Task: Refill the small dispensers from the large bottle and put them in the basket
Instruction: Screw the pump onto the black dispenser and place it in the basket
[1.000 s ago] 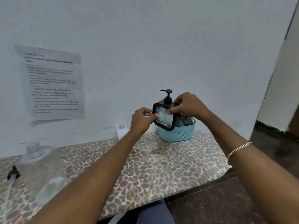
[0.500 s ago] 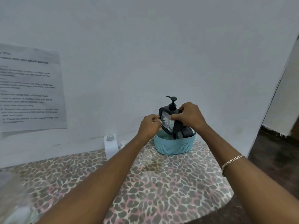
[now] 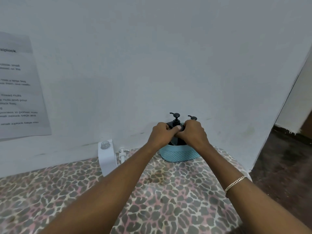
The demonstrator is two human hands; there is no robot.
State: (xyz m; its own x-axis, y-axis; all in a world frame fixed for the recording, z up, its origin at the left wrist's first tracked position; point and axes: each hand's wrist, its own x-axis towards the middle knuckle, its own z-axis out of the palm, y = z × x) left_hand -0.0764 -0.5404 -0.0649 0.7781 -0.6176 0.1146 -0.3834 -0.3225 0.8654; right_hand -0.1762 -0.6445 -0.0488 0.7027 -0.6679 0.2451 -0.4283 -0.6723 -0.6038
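Note:
A black pump dispenser (image 3: 176, 122) stands low inside the light blue woven basket (image 3: 179, 155) at the back of the table by the wall. My left hand (image 3: 160, 134) and my right hand (image 3: 192, 133) both grip its body from either side, fingers curled over it, thumbs meeting in the middle. Only its pump head and a strip of its black body show between my hands. A second black pump head (image 3: 192, 117) pokes up behind my right hand, in the same basket.
A white open-necked dispenser bottle (image 3: 107, 156) stands against the wall, left of the basket, with a white pump (image 3: 122, 154) beside it. A printed sheet (image 3: 18, 92) hangs on the wall. The leopard-print table (image 3: 152, 191) ends at right above dark floor (image 3: 283, 166).
Both hands have lowered the black dispenser from above the basket down into it. The view has swung right, so the large clear bottle at left is out of frame.

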